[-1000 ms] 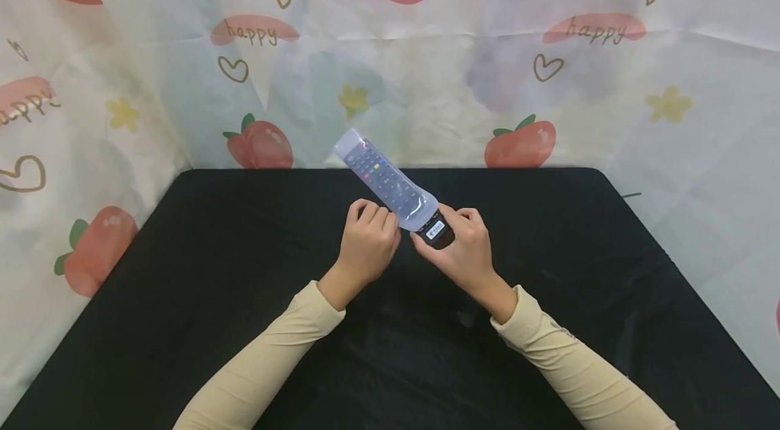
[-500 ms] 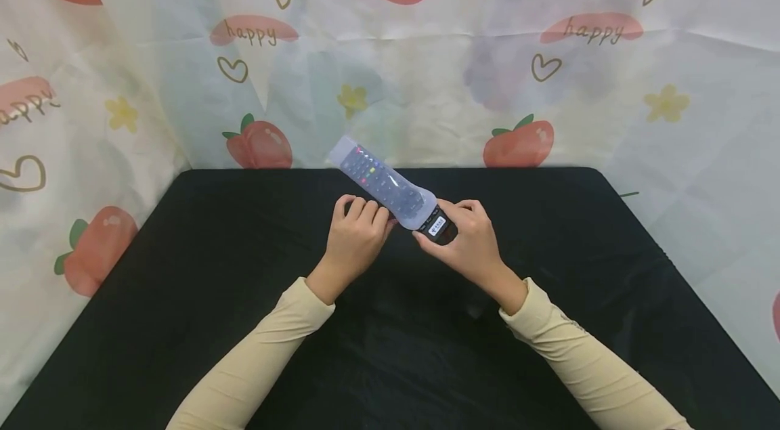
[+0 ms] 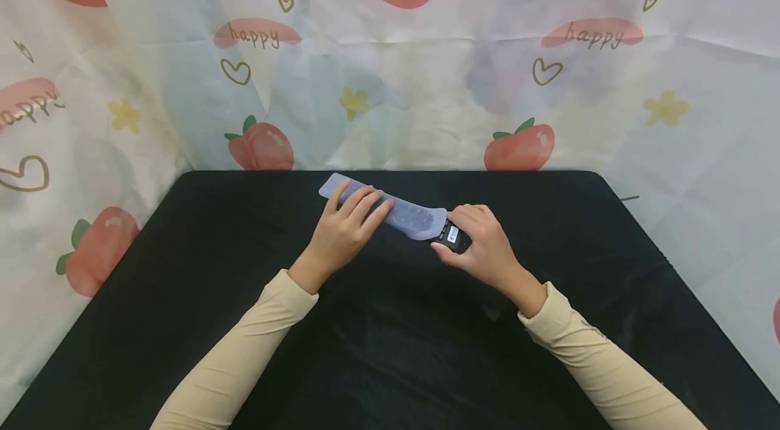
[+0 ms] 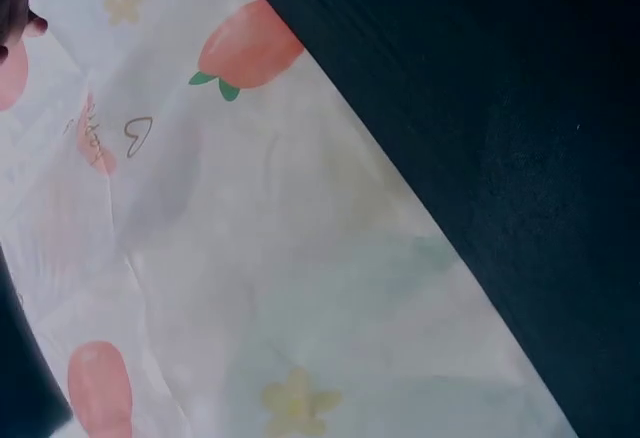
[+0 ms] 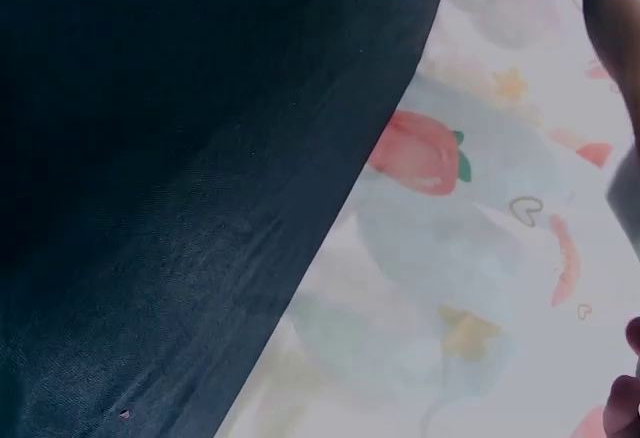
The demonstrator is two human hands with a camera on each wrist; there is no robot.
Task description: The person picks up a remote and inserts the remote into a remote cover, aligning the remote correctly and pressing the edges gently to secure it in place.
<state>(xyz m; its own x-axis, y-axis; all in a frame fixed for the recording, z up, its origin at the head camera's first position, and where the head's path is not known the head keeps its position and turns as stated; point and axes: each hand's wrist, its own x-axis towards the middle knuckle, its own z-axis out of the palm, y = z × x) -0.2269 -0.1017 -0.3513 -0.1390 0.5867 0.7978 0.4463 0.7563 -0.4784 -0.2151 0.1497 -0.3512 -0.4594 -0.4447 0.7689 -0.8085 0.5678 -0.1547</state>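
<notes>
In the head view, a black remote control [image 3: 453, 235] lies tilted inside a translucent bluish cover [image 3: 420, 219], with its labelled end sticking out at the right. My right hand [image 3: 487, 244] grips that bare end between thumb and fingers. Along the cover's left half, my left hand [image 3: 338, 233] holds on, its fingers bent over the upper side; the thumb is hidden. Both are held up above the black table. The wrist views catch only dark bits of hands at their edges, and the grip does not show there.
The black-covered table [image 3: 390, 349] spreads below both forearms. A pale curtain [image 3: 426, 78] printed with fruit, hearts and flowers hangs behind the table and at its sides.
My left hand has shifted left from the cover's lower edge and laid its fingers over the cover. The remote has tipped flatter and lower, its far end dropping; the right hand moved slightly right.
</notes>
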